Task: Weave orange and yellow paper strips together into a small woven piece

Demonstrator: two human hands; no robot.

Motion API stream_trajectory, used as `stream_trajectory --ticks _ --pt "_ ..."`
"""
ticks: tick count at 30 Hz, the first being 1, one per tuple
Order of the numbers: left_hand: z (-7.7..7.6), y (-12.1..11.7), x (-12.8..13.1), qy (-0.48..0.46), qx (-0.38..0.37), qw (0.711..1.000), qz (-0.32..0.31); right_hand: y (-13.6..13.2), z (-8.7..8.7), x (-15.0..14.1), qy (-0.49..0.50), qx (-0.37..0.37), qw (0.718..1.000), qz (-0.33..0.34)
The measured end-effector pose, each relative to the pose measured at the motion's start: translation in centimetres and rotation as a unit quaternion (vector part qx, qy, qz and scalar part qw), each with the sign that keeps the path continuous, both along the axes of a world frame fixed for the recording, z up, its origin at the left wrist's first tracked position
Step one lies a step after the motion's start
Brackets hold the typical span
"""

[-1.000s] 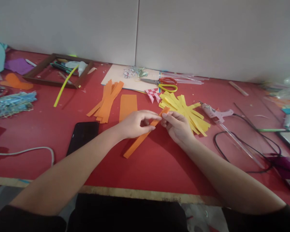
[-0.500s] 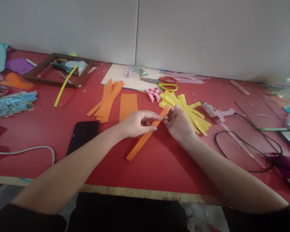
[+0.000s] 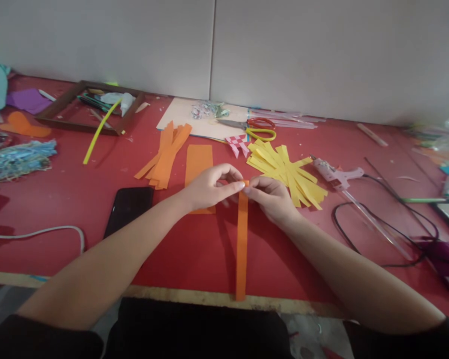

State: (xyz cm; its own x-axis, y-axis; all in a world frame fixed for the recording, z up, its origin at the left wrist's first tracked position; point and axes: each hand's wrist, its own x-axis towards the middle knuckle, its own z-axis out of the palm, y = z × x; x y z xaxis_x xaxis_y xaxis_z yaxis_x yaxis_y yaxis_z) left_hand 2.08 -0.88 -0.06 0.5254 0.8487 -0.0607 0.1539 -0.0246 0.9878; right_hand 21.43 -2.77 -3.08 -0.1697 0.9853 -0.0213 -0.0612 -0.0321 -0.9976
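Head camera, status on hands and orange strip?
Left hand and right hand pinching far end of orange strip. Near end unheld. Yellow strips beyond right hand, not blocking.

Grey wall (image 3: 303, 60) with a vertical seam (image 3: 212, 55) behind a red table (image 3: 194, 259), greyish floor (image 3: 314, 334) below.

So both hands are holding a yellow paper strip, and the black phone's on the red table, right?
Not quite: the paper strip that the left hand and right hand hold is orange, as the head view shows. The black phone is on the red table.
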Motion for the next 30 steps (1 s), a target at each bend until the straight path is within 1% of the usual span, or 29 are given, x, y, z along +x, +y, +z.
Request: stream_trajectory --ticks 1,3,7,10,17,20,23,27,28,30 --pt "0.09 0.03 -0.01 0.009 0.005 1.000 0.000 -0.12 0.03 0.00 -0.018 0.008 1.000 0.012" --pt "0.18 0.07 -0.05 0.012 0.006 1.000 -0.007 -0.28 0.11 -0.09 -0.029 0.014 0.999 0.013" --pt "0.00 0.05 -0.06 -0.010 -0.003 1.000 -0.005 -0.35 0.20 -0.35 0.012 -0.006 0.999 -0.029" --pt "-0.17 0.00 -0.01 -0.015 -0.007 1.000 -0.007 -0.36 0.19 -0.40 0.024 -0.015 0.999 -0.041" --pt "-0.10 -0.06 0.05 -0.018 -0.018 0.999 -0.026 -0.45 0.20 -0.33 0.021 -0.012 0.999 -0.031" --pt "-0.07 -0.08 0.03 -0.010 -0.018 0.999 -0.031 -0.42 0.25 -0.29 0.015 0.000 0.999 -0.030" --pt "-0.07 -0.08 -0.11 0.016 0.001 0.999 -0.049 -0.33 0.28 -0.20 -0.002 0.029 1.000 -0.010" --pt "-0.04 -0.09 -0.37 0.063 0.067 0.993 -0.073 -0.25 0.31 -0.07 -0.035 0.054 0.998 0.019" --pt "-0.05 -0.09 -0.40 0.062 0.076 0.992 -0.075 -0.25 0.32 -0.06 -0.038 0.056 0.998 0.019" --pt "-0.12 -0.07 -0.41 0.036 0.070 0.994 -0.075 -0.25 0.37 -0.09 -0.039 0.054 0.998 0.016"
